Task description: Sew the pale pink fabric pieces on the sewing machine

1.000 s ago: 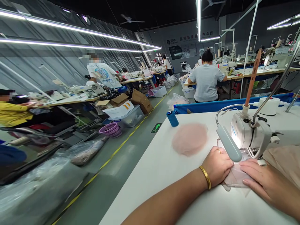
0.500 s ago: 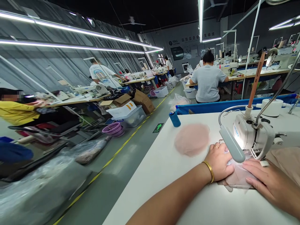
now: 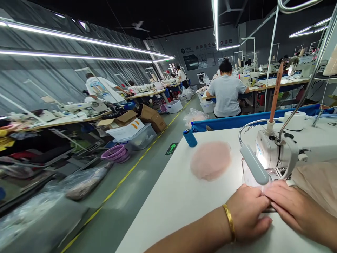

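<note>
Both my hands meet at the front of the white sewing machine (image 3: 267, 147), just below its grey lamp arm (image 3: 255, 164). My left hand (image 3: 246, 211), with a gold bangle at the wrist, is closed, its fingers curled and its thumb low. A sheer pale fabric piece (image 3: 248, 175) shows behind its knuckles and seems gripped between both hands; most of it is covered. Against the left fingertips press the fingers of my right hand (image 3: 292, 202), held together and bent over the same cloth. Beige sheer fabric (image 3: 316, 181) lies beyond the right wrist.
Round pink sheer pieces (image 3: 210, 160) lie on the white table (image 3: 168, 196) left of the machine. Near the far edge stands a blue thread cone (image 3: 190, 138), and a white one (image 3: 295, 120) sits behind the machine head. Past a blue cloth trough (image 3: 237, 117), a co-worker (image 3: 226, 89) sits facing away.
My hands have come together and nearer to me, away from the presser foot area. The left fingers, spread over the cloth before, are now curled. The view has turned slightly right.
</note>
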Available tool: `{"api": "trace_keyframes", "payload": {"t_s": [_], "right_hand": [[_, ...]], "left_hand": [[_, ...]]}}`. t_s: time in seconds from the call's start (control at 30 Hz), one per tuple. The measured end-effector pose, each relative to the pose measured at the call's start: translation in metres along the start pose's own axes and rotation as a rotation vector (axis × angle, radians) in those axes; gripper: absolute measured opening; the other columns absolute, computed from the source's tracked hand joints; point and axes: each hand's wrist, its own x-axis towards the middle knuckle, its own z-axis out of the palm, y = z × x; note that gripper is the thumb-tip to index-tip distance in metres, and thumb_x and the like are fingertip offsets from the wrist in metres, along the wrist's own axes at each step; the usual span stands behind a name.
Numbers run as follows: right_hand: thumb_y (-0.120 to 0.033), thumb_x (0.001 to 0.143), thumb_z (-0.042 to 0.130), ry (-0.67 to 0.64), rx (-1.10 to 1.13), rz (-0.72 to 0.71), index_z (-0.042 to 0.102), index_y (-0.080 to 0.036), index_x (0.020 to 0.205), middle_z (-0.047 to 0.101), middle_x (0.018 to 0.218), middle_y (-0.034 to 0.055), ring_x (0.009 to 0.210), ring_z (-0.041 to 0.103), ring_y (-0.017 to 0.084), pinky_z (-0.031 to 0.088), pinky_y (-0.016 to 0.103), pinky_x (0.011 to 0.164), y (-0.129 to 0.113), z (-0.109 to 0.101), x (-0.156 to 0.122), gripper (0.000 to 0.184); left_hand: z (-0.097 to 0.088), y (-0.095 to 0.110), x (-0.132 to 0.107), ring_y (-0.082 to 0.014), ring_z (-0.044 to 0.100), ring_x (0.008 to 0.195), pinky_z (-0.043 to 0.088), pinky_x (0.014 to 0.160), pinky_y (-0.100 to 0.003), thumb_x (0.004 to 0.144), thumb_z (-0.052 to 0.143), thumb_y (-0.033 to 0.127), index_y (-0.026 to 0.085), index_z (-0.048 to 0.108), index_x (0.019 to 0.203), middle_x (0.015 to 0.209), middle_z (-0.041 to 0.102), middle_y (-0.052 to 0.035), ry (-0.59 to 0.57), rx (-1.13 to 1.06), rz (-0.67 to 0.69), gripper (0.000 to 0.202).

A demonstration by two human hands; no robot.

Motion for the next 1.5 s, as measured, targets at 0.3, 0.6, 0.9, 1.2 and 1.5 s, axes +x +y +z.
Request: {"api": "trace_keyframes", "payload": {"t_s": [0.3, 0.6, 0.9, 1.2, 1.5], "right_hand": [[-0.012, 0.098, 0.048, -0.055, -0.174, 0.027, 0.069, -0.027, 0.124, 0.077, 0.124, 0.0067, 0.099, 0.072, 0.028, 0.056, 0.038, 0.077, 0.001, -0.002, -0.006, 0.037], [-0.012, 0.095, 0.050, -0.013, -0.191, -0.042, 0.069, -0.026, 0.120, 0.079, 0.116, 0.0049, 0.088, 0.071, 0.026, 0.053, 0.038, 0.072, -0.004, -0.010, -0.001, 0.035], [-0.014, 0.097, 0.049, 0.021, -0.170, -0.004, 0.072, -0.027, 0.118, 0.079, 0.113, 0.0055, 0.094, 0.072, 0.027, 0.054, 0.038, 0.076, -0.001, -0.005, -0.001, 0.033], [-0.016, 0.098, 0.051, 0.006, -0.096, 0.011, 0.070, -0.029, 0.126, 0.079, 0.119, 0.0060, 0.102, 0.073, 0.026, 0.059, 0.037, 0.082, 0.010, -0.002, -0.002, 0.036], [-0.015, 0.100, 0.048, -0.008, -0.179, -0.003, 0.070, -0.025, 0.124, 0.078, 0.120, 0.0073, 0.104, 0.072, 0.028, 0.059, 0.039, 0.080, 0.009, 0.001, -0.004, 0.035]], "left_hand": [[0.012, -0.012, 0.005, -0.0238, 0.063, 0.089, 0.048, 0.080, -0.040, 0.091, 0.064, 0.028, 0.018, 0.060, 0.075, 0.098, 0.069, -0.0080, 0.159, 0.136, -0.011, 0.019], [0.015, -0.009, 0.003, -0.0226, 0.061, 0.086, 0.046, 0.080, -0.040, 0.095, 0.061, 0.025, 0.021, 0.068, 0.103, 0.102, 0.072, -0.0044, 0.174, 0.103, 0.017, 0.011], [0.016, -0.011, 0.003, -0.0237, 0.064, 0.091, 0.046, 0.083, -0.042, 0.098, 0.062, 0.031, 0.021, 0.069, 0.106, 0.105, 0.073, -0.0050, 0.161, 0.117, -0.018, 0.015], [0.024, -0.017, 0.004, -0.0243, 0.067, 0.100, 0.047, 0.090, -0.044, 0.095, 0.063, 0.022, 0.021, 0.071, 0.098, 0.112, 0.075, -0.0062, 0.221, 0.149, 0.060, 0.009], [0.033, -0.018, 0.004, -0.0197, 0.065, 0.084, 0.048, 0.086, -0.039, 0.094, 0.058, 0.015, 0.019, 0.070, 0.092, 0.093, 0.075, -0.0053, 0.239, 0.130, 0.108, 0.014]]}}
